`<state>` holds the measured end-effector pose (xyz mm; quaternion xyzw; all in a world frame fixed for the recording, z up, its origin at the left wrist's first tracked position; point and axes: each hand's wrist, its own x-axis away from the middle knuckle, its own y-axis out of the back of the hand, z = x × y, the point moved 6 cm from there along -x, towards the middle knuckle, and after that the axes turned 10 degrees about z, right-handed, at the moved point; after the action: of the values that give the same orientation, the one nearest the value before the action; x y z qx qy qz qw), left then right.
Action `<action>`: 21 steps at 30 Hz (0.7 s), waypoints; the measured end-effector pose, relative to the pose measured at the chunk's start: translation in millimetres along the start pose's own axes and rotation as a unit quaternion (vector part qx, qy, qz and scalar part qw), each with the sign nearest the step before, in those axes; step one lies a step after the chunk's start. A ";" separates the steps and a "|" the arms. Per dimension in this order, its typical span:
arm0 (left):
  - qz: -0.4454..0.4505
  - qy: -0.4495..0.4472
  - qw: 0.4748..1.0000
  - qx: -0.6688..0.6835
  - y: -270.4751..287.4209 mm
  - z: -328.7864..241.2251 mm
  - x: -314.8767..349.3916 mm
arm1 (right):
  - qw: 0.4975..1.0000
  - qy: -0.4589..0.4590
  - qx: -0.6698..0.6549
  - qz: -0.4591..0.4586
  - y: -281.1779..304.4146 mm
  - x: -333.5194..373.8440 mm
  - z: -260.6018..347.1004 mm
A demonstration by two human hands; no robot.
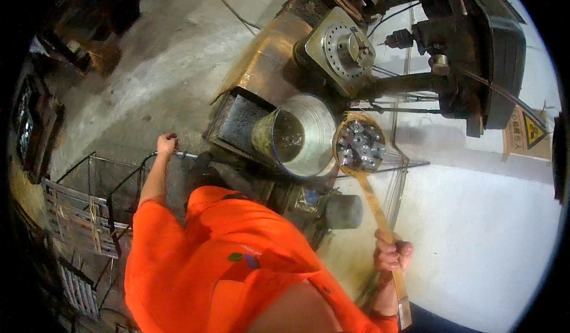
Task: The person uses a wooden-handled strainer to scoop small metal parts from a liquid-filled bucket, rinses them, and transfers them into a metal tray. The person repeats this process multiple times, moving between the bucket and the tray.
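My right hand is wrapped round the long yellowish handle of a round long-handled strainer. Several small silver metal parts, some with holes, fill the strainer's head, which is just right of a metal bucket. Inside the bucket a dark, wet-looking bottom is visible. Out to the left, my left hand has its fingers curled in, and whatever they may hold is too small to make out. A thin metal bar passes close by the left wrist.
A drilling machine with a round holed table stands beyond the bucket. Left of the bucket is a dark rectangular tray. A slatted metal rack stands at left. The white wall borders the right side.
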<state>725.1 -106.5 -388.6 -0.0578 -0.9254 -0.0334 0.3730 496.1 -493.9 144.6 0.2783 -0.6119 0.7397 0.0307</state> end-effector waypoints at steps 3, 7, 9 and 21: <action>-0.010 0.011 0.999 0.052 10.5 22.6 1.2 | 1.000 -0.013 -0.003 0.001 6.4 3.3 9.6; -0.050 -0.002 0.997 0.064 32.4 35.0 27.6 | 0.999 -0.045 0.002 0.014 13.0 7.8 22.0; -0.077 -0.012 0.994 0.072 41.2 37.1 48.8 | 0.998 -0.057 -0.006 0.029 15.7 6.0 26.9; -0.136 0.012 0.986 0.097 68.4 114.1 100.9 | 0.996 -0.035 0.029 0.079 21.9 8.1 32.4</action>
<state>583.6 -18.4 -399.4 0.1060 -0.9190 0.0057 0.3797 492.9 -531.6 131.9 0.2556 -0.6109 0.7471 -0.0572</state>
